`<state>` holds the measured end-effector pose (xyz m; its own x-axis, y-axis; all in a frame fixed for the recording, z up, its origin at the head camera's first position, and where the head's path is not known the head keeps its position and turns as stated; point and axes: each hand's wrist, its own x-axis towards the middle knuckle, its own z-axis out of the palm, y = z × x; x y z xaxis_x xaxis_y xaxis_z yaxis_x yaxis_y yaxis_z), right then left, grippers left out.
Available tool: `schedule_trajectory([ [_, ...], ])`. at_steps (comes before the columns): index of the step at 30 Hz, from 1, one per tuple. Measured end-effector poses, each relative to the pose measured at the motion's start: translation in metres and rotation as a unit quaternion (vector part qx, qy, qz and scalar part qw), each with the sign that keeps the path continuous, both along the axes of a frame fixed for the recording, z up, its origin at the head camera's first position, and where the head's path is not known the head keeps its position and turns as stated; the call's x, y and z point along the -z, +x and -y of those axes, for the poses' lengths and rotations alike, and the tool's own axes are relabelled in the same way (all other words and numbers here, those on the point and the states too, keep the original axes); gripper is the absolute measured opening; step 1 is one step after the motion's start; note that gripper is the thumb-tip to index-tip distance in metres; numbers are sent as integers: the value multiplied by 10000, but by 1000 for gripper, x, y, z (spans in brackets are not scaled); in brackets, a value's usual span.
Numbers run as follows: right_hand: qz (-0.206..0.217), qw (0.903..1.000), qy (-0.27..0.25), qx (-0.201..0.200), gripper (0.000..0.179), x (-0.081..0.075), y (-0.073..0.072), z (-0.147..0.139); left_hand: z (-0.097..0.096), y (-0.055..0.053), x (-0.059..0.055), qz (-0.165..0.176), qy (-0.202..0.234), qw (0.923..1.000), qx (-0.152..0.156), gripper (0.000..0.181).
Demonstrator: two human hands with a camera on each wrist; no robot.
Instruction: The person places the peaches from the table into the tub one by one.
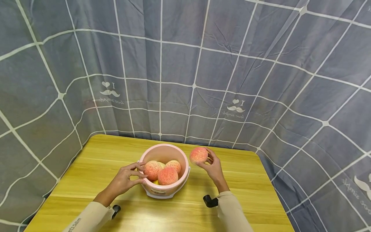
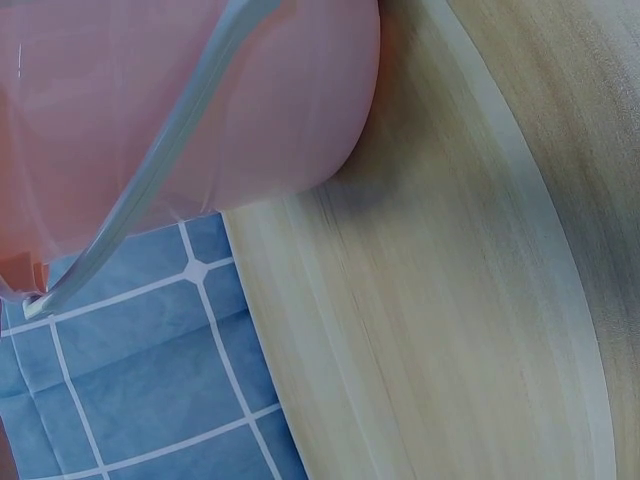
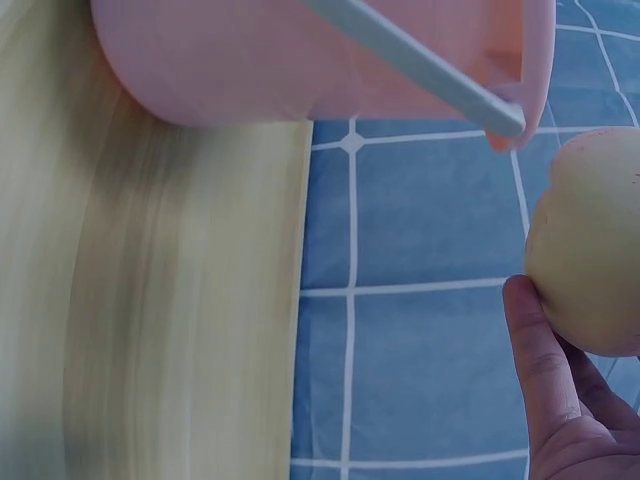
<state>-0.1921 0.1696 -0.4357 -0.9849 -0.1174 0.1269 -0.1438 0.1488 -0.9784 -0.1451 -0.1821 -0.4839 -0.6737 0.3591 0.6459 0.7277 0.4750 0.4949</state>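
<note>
A pink bucket (image 1: 163,153) stands on the table with several peaches (image 1: 168,176) in it, red-speckled over yellow. At the bucket's left side my left hand (image 1: 126,177) holds the rim, fingertips at its edge. My right hand (image 1: 213,166) pinches another peach (image 1: 198,155) between thumb and fingers, in the air right of the bucket. The right wrist view shows this peach's pale yellow side (image 3: 590,245), with the thumb against it. A pale handle (image 2: 150,170) hangs down along the bucket's outer wall.
The yellow wood-grain table (image 1: 107,154) carries the bucket. Grey-blue curtains (image 1: 179,64) with white grid lines surround its back and sides. Black wrist mounts (image 1: 210,201) protrude from beneath both sleeves.
</note>
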Motion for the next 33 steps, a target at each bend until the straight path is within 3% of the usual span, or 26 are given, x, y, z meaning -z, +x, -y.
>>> schedule_trajectory([
  [9,13,9999,42,-116,71,-3,-3,12,0,1,1,167,-2,9999,18,25],
  [16,-84,9998,100,-171,73,17,-20,17,1,1,2,205,12,9998,1,24],
  [20,-198,9992,277,-193,72,18,-23,22,1,0,2,181,-10,9998,-5,25],
  [24,-233,9989,289,-299,71,14,-24,27,0,-1,1,173,-24,9998,2,25],
  [33,-257,9972,230,-664,69,-18,-11,45,0,0,0,127,-29,9999,-20,25],
])
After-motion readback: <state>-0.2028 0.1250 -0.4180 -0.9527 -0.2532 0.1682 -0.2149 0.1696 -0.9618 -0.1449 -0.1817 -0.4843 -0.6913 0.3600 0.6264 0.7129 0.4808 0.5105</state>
